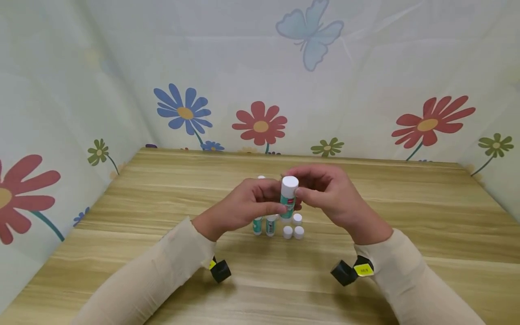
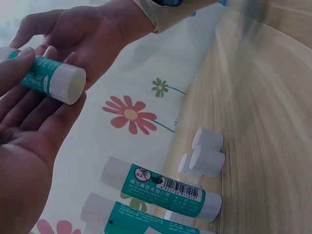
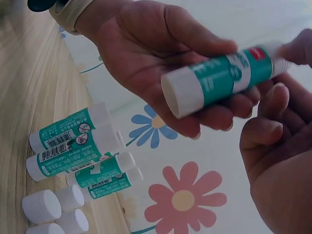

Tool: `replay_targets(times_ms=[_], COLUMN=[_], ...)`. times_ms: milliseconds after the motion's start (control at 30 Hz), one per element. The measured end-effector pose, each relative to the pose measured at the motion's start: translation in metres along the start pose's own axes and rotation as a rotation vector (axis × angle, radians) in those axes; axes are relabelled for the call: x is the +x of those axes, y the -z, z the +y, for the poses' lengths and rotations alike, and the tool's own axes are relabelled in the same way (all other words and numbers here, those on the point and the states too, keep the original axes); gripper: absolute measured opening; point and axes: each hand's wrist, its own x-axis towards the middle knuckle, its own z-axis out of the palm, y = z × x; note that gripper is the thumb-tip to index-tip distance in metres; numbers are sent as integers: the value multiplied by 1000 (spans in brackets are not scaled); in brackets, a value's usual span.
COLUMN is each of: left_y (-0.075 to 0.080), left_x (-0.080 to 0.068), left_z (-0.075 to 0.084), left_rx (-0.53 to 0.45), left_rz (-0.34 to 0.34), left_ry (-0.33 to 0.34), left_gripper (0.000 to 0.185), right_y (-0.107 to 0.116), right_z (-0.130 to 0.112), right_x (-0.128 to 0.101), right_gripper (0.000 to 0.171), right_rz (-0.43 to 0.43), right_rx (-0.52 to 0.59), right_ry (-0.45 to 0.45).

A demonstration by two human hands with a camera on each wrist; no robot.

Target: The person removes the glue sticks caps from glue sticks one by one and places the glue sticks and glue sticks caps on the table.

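My left hand [image 1: 243,205] grips a green and white glue stick [image 1: 288,203] near its middle, its thumb lying across the label. The stick is held up off the table, white cap uppermost. At the cap, my right hand [image 1: 337,198] pinches the side with its thumb, fingers curled behind; blur in the right wrist view [image 3: 280,63] softens this contact. Below the hands, several more glue sticks [image 3: 68,151] stand upright close together. Beside them stand several small loose white caps [image 1: 298,232]. The left hand partly hides this group in the head view.
The wood-grain table [image 1: 183,180] extends around the hands. A pale curtain [image 1: 227,54] printed with flowers and a butterfly hangs behind and at the sides. Black wrist cameras [image 1: 220,271] jut out below both sleeves.
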Motion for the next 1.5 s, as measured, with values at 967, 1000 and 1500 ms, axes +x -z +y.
replay_targets(times_ms=[967, 1000, 1500], left_y=[1, -1, -8], left_x=[-7, -7, 0], left_z=[-2, -2, 0], left_rx=[30, 41, 236], left_rz=[87, 118, 344], left_ry=[3, 8, 0], left_gripper=[32, 30, 24], right_y=[-14, -15, -18], right_z=[-10, -10, -11], right_x=[-1, -1, 3], right_gripper=[34, 35, 24], right_rz=[46, 68, 278], right_rx=[-33, -39, -242], right_ry=[-142, -152, -189])
